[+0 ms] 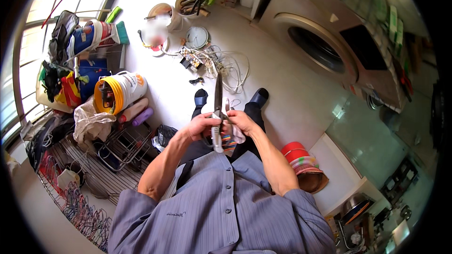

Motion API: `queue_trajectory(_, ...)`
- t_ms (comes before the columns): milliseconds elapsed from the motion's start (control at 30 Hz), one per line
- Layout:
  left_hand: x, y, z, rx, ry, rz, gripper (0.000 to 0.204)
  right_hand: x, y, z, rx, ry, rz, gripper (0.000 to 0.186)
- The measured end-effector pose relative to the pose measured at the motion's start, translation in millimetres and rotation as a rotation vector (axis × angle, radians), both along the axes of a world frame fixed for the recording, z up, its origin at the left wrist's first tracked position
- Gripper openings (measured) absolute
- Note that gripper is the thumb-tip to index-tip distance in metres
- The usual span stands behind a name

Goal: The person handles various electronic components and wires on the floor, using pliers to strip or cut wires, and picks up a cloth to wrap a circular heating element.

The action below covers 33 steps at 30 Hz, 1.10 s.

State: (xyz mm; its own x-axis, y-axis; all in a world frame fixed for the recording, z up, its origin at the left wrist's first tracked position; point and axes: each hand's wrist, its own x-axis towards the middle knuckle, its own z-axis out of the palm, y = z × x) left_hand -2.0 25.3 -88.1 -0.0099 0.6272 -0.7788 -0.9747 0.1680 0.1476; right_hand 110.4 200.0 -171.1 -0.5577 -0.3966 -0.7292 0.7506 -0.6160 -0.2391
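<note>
In front of my lap is a long-bladed tool (218,95), its dark, tapering blade pointing away from me and its grey handle toward my shirt. My left hand (201,128) is closed around it near where blade and handle meet. On the other side, my right hand (242,123) is closed against a pale, pinkish cloth-like piece (238,136), right beside the tool. The fingers partly hide the join between the two things. Striped, colourful material (229,144) shows below the hands.
Ahead on the floor lie tangled pale cables (226,68), a circuit board (192,59) and a short black cable (196,81). A yellow-rimmed white bucket (134,87) and a wire rack (101,171) are at left. A washing machine (301,28) and red containers (295,153) are at right.
</note>
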Motion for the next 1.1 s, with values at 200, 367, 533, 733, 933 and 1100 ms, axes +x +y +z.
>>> queue_trajectory(200, -54, -135, -45, -0.334, 0.207, -0.540, 0.023, -6, -1, -19, 0.241, 0.000, 0.091, 0.029)
queue_trajectory(367, -36, -207, -98, -0.344, 0.169, -0.771, 0.028, 6, -7, -25, 0.430, -0.141, -0.090, 0.031)
queue_trajectory(533, -48, -232, -109, -0.383, 0.104, -0.707, 0.021, 5, -26, -10, 0.552, -0.212, -0.201, 0.031)
queue_trajectory(733, -31, -262, -140, -0.301, -0.133, -0.375, 0.013, -7, -52, -3, 0.668, -0.169, -0.074, 0.025)
queue_trajectory(933, -24, -270, -109, -0.226, -0.158, -0.054, 0.019, -52, -69, -30, 0.607, -0.001, 0.166, 0.031)
queue_trajectory(1100, -38, -253, -95, -0.249, -0.081, 0.302, 0.022, -97, -79, -58, 0.664, 0.199, 0.425, 0.029)
